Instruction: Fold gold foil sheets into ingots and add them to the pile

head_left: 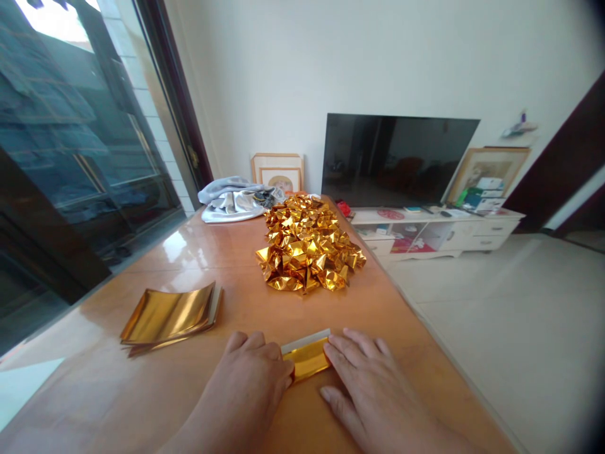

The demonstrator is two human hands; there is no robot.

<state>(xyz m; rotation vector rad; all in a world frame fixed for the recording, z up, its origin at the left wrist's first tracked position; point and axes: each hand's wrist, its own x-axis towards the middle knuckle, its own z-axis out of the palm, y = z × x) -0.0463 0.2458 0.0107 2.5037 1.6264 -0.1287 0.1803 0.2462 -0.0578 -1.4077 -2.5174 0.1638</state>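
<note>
A folded sheet of gold foil paper (pixel 307 357) lies flat on the wooden table (pixel 227 252) near its front edge. My left hand (pixel 250 378) presses on the sheet's left end with its fingers curled over it. Flat on the table lies my right hand (pixel 368 384), its fingertips on the sheet's right end. A stack of flat gold foil sheets (pixel 170 313) sits to the left of my hands. Farther back in the middle of the table is a heap of folded gold paper pieces (pixel 307 252).
A grey cloth bundle (pixel 234 198) lies at the table's far end by a framed picture (pixel 278 171). A dark television (pixel 392 161) stands on a white low cabinet (pixel 449 233) beyond. A glass door (pixel 70 157) runs along the left; tiled floor (pixel 510 315) lies right.
</note>
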